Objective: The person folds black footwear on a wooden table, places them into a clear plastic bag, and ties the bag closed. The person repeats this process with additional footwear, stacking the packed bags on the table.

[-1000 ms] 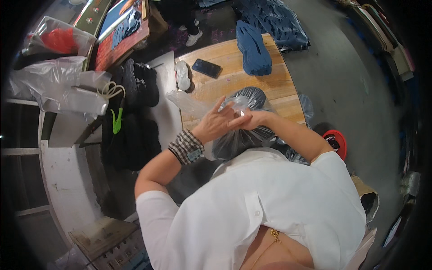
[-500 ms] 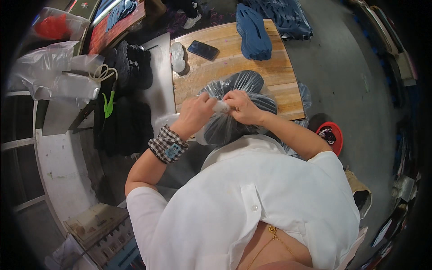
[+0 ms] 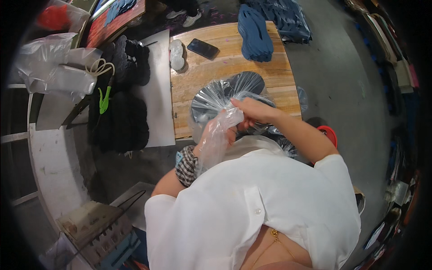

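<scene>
A clear plastic bag (image 3: 217,92) packed with dark, sole-shaped pieces rests at the near edge of the wooden table. Its neck is gathered into a bunch, and the loose plastic end hangs down toward my chest. My right hand (image 3: 254,110) closes on the gathered neck from the right, thumb on top. Lower and to the left, my left hand (image 3: 219,131) curls round the same neck; loose plastic partly covers it, so some of its fingers are hidden. A checked cloth band (image 3: 186,167) circles my left wrist.
On the wooden table (image 3: 198,74) lie a phone (image 3: 203,48), a pale sole-shaped piece (image 3: 177,55) and a stack of blue sole-shaped pieces (image 3: 254,38). Black stacks (image 3: 123,121) and a green air gun (image 3: 105,100) are at left. A red bucket (image 3: 330,133) stands on the floor at right.
Both hands have come closer to my body, and the left has dropped below the neck. The bag's gathered end is now drawn out toward me, where before both hands pinched it over the bag.
</scene>
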`<state>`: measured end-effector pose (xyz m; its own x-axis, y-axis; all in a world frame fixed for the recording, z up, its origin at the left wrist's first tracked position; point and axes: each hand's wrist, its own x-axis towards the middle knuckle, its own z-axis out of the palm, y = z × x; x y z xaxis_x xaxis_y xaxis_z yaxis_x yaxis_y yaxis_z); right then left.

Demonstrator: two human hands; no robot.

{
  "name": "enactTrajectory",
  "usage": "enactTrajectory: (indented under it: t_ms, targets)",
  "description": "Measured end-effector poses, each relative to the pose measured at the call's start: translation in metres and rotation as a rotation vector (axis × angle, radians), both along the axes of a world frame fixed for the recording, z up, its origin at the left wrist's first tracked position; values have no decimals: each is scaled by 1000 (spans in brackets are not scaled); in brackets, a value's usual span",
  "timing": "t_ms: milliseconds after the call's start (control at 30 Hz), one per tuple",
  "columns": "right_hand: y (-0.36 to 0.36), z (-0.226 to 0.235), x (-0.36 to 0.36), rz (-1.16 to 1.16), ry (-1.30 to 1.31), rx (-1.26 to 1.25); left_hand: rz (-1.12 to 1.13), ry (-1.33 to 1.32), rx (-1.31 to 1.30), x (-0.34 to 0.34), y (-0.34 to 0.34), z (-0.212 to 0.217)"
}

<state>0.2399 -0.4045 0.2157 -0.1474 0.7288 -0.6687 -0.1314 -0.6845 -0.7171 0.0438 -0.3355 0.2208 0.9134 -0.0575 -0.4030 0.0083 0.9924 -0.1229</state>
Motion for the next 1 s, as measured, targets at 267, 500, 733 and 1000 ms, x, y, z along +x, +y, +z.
enactTrajectory:
  t_ms: [267,500,733,1000]
  targets:
    - [38,-21,6,95,146,-270,-123,-41,190,33,-52,-1]
    - [59,14,10,583,-336,-143,-444,167,825,-8,-8,-6]
    - [86,29,-24,1544,-1136,443,-169,235,1444,-59,62,-3]
    - [59,-3,-69,1589,-1506,283,-159,-274,1845,78,105,-3]
